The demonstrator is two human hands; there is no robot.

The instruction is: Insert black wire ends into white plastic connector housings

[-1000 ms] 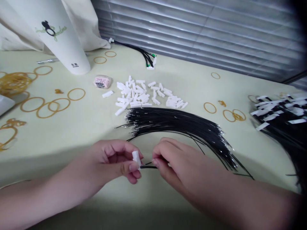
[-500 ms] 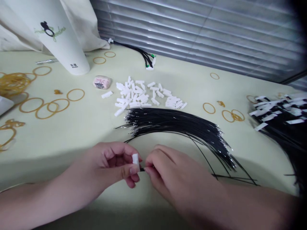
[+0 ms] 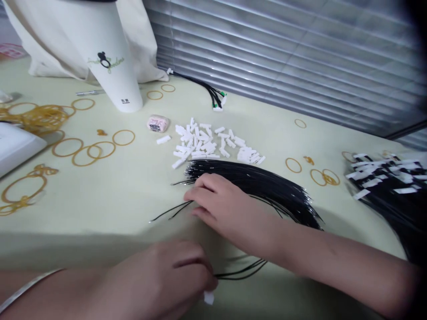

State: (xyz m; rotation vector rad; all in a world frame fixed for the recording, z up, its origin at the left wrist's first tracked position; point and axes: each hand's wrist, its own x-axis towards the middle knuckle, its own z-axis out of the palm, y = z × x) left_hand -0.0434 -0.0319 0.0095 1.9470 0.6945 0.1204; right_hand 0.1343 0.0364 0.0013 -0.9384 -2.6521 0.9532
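My left hand (image 3: 173, 278) is closed around a white connector (image 3: 208, 297), which pokes out below its fingers. Black wires (image 3: 242, 274) run to the right from that hand. My right hand (image 3: 216, 200) reaches to the near left end of a bundle of black wires (image 3: 270, 178), its fingertips at a couple of loose wires (image 3: 167, 213); its thumb and fingers are slightly apart, and whether it grips a wire is unclear. Small white connectors (image 3: 196, 142) lie in a loose pile behind the bundle.
Rubber bands (image 3: 83, 151) are scattered at the left, with a few more (image 3: 293, 165) at the right. A white cup (image 3: 123, 75) stands before a cloth bag (image 3: 143, 44). Wires with white connectors (image 3: 393, 178) lie at the far right. Blinds (image 3: 267, 53) line the back.
My left hand has moved down with the connector and turned over. My right hand has left the connector and moved up to the loose wires by the bundle. The camera view has shifted.
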